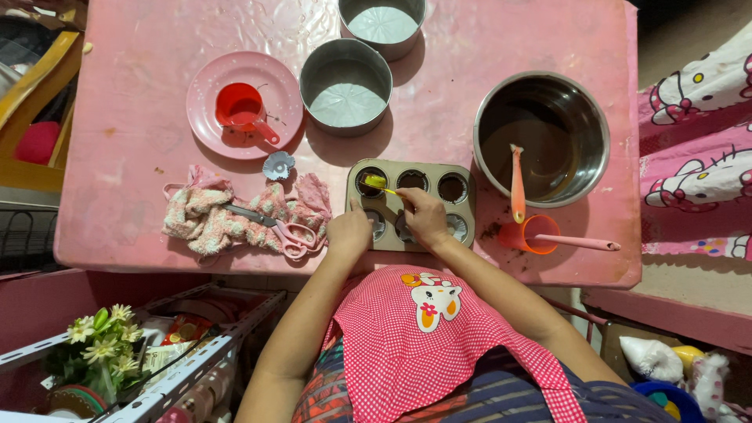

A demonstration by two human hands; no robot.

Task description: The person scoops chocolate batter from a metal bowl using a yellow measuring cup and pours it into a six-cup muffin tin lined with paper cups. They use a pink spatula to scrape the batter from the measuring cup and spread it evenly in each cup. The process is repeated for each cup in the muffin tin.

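Right hand (423,215) — brush (377,183) in muffin tin (462,174).

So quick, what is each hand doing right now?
Left hand: holds nothing, fingers resting on the muffin tray.
Right hand: closed on a yellow brush over a cup.

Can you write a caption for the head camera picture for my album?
Right hand brushes a muffin tin cup with a yellow brush; left hand steadies it.

Tabletop (133,133) open at far left and between pans and bowl. Cloth (235,215) with scissors (274,227) blocks left of muffin tin (411,205); bowl (542,139) and orange cup (533,233) crowd its right; two round pans (345,84) behind.
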